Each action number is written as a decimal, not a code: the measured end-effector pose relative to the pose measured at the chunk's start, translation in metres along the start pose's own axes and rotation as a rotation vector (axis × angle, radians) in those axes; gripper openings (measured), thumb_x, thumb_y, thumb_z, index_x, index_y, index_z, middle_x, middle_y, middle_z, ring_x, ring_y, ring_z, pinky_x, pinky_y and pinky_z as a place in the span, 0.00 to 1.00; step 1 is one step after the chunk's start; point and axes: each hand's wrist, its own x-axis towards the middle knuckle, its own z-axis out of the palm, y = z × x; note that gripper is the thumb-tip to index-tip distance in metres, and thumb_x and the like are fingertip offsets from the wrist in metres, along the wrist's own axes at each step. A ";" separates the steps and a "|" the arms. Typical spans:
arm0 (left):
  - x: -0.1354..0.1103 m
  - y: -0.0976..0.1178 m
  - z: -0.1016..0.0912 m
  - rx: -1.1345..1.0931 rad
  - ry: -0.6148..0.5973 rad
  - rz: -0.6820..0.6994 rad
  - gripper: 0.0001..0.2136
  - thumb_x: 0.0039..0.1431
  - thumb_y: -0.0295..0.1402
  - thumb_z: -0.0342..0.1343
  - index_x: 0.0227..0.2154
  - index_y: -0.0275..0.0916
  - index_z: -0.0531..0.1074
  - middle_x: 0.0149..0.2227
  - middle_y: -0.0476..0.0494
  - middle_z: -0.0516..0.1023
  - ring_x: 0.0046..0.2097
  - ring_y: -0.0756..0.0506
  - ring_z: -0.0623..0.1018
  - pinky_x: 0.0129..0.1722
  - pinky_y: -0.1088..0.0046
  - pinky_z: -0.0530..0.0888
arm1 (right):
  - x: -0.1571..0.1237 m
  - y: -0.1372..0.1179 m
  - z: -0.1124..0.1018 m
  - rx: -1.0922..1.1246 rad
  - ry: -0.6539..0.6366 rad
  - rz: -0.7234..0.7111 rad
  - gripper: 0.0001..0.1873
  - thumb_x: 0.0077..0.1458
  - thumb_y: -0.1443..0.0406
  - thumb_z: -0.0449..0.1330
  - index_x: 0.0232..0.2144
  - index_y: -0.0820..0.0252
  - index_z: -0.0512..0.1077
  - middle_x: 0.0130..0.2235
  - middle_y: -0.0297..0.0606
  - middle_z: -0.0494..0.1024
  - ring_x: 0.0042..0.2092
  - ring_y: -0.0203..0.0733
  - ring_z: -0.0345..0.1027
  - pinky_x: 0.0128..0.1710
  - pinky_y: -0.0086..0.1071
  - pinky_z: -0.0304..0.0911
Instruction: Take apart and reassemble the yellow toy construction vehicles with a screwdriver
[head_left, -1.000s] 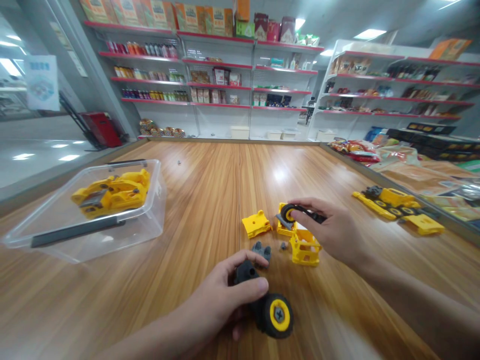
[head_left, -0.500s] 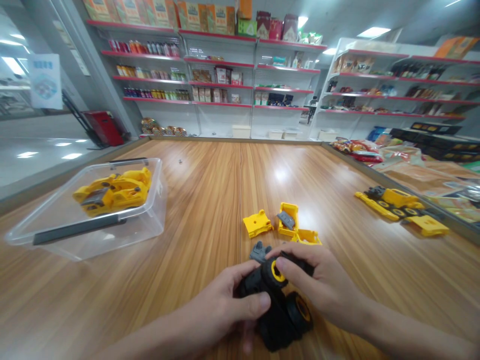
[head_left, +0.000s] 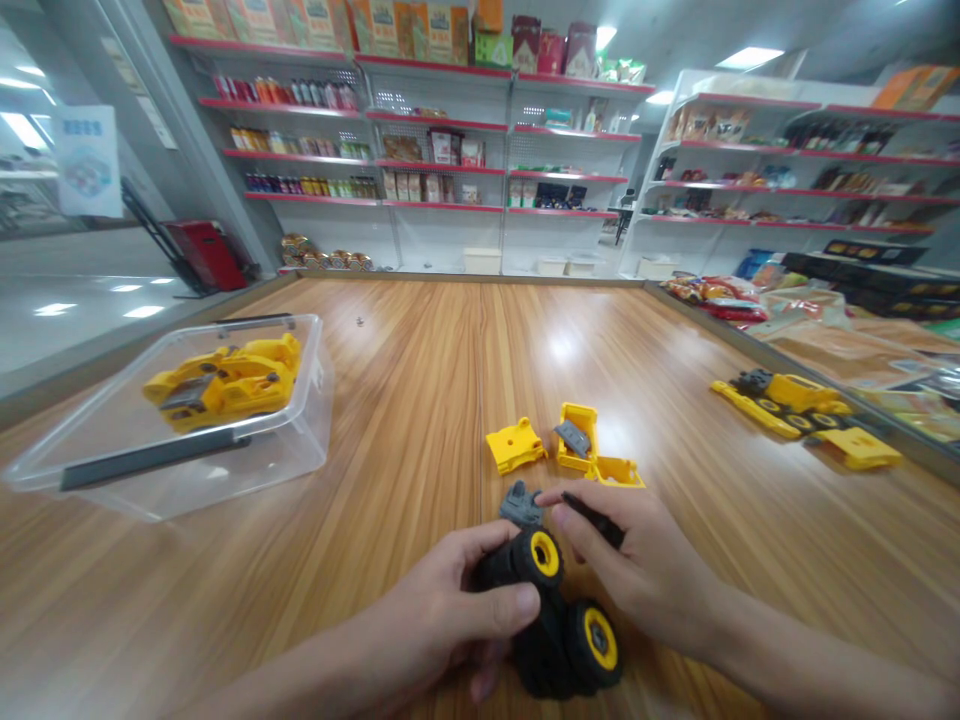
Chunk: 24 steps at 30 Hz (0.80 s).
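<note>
The black toy truck base (head_left: pixel 546 640) is pinched between thumb and fingers of the left hand (head_left: pixel 461 600), over the wooden table (head_left: pixel 405 390). A black stick (head_left: pixel 596 522) is held by the right hand (head_left: pixel 649 555), its fingers bent. The upper wheel (head_left: pixel 541 555) should be kept straight and still, so it isn't knocked loose.

Seemingly a shop; red-edged shelves (head_left: pixel 442 208) of bottles (head_left: pixel 283 94) and boxes (head_left: pixel 376 32)
</note>
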 end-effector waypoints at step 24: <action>-0.001 0.010 -0.008 0.166 0.112 -0.064 0.17 0.55 0.41 0.62 0.40 0.36 0.67 0.28 0.50 0.69 0.16 0.59 0.59 0.11 0.84 0.53 | 0.004 0.035 -0.009 -0.496 -0.017 0.096 0.07 0.62 0.63 0.57 0.33 0.57 0.74 0.35 0.40 0.77 0.37 0.45 0.72 0.38 0.37 0.65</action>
